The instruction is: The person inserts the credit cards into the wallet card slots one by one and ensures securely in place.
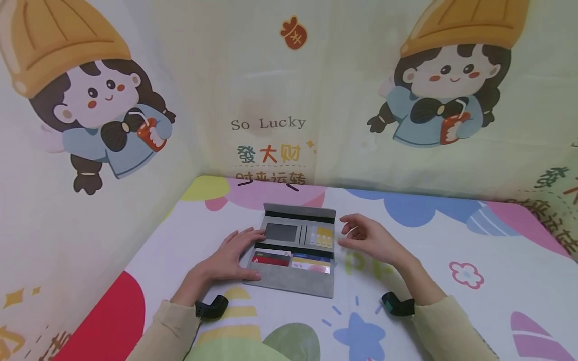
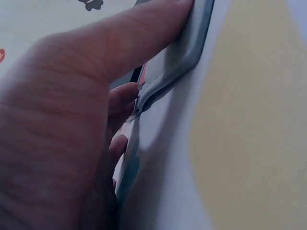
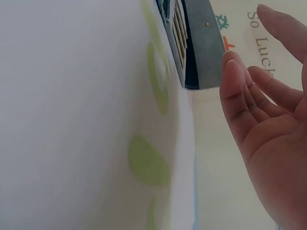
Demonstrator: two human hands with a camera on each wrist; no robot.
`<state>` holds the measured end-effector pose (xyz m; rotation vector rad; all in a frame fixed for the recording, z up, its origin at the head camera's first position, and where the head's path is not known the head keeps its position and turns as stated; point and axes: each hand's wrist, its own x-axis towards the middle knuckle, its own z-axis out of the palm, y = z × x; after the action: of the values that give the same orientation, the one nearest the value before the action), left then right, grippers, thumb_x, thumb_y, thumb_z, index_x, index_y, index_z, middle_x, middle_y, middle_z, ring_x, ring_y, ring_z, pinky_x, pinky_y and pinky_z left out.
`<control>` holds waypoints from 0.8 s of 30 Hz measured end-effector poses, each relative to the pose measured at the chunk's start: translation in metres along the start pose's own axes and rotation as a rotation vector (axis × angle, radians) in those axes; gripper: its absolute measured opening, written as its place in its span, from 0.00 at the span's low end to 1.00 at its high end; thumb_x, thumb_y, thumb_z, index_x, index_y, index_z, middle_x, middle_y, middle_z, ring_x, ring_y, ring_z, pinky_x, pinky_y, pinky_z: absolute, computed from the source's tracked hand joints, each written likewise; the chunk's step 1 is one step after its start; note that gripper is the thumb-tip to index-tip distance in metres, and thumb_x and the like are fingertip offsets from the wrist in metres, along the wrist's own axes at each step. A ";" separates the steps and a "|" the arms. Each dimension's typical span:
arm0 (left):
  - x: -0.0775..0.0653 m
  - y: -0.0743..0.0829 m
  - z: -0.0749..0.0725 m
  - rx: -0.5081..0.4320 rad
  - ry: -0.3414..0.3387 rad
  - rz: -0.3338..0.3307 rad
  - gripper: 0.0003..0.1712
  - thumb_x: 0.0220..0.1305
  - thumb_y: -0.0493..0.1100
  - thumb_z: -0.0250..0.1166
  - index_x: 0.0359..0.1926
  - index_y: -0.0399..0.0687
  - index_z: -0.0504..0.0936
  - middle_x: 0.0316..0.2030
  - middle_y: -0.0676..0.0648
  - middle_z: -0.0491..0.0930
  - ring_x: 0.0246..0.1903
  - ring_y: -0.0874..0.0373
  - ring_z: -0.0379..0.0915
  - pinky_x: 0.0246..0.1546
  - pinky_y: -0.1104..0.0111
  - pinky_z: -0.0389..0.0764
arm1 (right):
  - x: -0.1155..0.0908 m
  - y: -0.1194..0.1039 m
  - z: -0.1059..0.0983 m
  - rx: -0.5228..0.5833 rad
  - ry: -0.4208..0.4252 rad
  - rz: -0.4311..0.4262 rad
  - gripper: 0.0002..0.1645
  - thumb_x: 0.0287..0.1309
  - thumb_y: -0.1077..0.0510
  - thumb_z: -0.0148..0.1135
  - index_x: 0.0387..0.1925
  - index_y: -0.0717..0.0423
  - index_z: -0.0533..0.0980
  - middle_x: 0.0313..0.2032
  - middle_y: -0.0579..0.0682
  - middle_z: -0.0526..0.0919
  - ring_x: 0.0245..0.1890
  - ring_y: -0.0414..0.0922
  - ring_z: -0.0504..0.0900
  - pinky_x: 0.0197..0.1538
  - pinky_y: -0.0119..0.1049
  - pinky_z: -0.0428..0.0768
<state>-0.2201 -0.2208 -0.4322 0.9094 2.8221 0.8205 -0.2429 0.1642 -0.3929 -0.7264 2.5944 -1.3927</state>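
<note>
A grey long wallet lies unfolded on the table, its top flap raised at the far side. Red and dark cards fill its lower left slots, and white, yellow and blue ones the lower right. A dark window pocket and yellow-and-white cards are in the upper panel. My left hand rests along the wallet's left edge, thumb over the near corner. Beside the right edge, apart from it, hovers my right hand with loosely bent fingers, holding nothing.
A white tablecloth printed with coloured shapes covers the table. Behind and to the left stand cream-coloured sheets with cartoon figures and lettering. Black wrist cameras are strapped to both wrists.
</note>
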 end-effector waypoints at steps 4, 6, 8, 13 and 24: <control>-0.001 0.000 0.001 0.001 0.000 -0.009 0.51 0.41 0.69 0.68 0.66 0.56 0.64 0.68 0.54 0.55 0.69 0.53 0.41 0.66 0.52 0.38 | -0.011 0.001 -0.005 -0.008 0.011 0.007 0.34 0.49 0.48 0.70 0.55 0.60 0.70 0.39 0.53 0.78 0.37 0.44 0.79 0.41 0.34 0.78; -0.001 0.001 0.002 0.003 0.001 -0.015 0.51 0.41 0.68 0.68 0.66 0.56 0.64 0.68 0.55 0.55 0.69 0.53 0.41 0.66 0.51 0.38 | -0.017 0.002 -0.008 -0.008 0.011 0.008 0.34 0.50 0.48 0.70 0.55 0.60 0.70 0.39 0.54 0.77 0.37 0.44 0.79 0.41 0.34 0.77; -0.002 0.001 0.002 0.008 0.002 -0.021 0.51 0.41 0.69 0.68 0.66 0.57 0.64 0.68 0.55 0.55 0.69 0.53 0.41 0.66 0.51 0.38 | -0.025 0.003 -0.011 -0.017 0.017 0.007 0.34 0.50 0.47 0.70 0.55 0.59 0.70 0.39 0.54 0.77 0.37 0.44 0.79 0.40 0.33 0.77; -0.001 0.000 0.003 0.014 0.013 -0.018 0.51 0.42 0.69 0.68 0.66 0.57 0.64 0.68 0.56 0.56 0.69 0.53 0.41 0.66 0.51 0.38 | -0.046 0.008 -0.022 -0.049 0.062 -0.016 0.31 0.51 0.50 0.69 0.54 0.57 0.71 0.38 0.54 0.77 0.36 0.42 0.80 0.36 0.32 0.78; -0.006 -0.002 0.001 -0.035 0.038 -0.108 0.47 0.45 0.65 0.68 0.66 0.61 0.63 0.67 0.59 0.56 0.68 0.56 0.43 0.65 0.50 0.48 | -0.082 0.014 -0.037 -0.121 0.146 -0.011 0.28 0.53 0.54 0.68 0.54 0.56 0.71 0.38 0.51 0.77 0.35 0.39 0.79 0.35 0.29 0.77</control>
<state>-0.2162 -0.2251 -0.4348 0.7378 2.8494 0.8793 -0.1877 0.2367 -0.3935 -0.6792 2.8124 -1.3489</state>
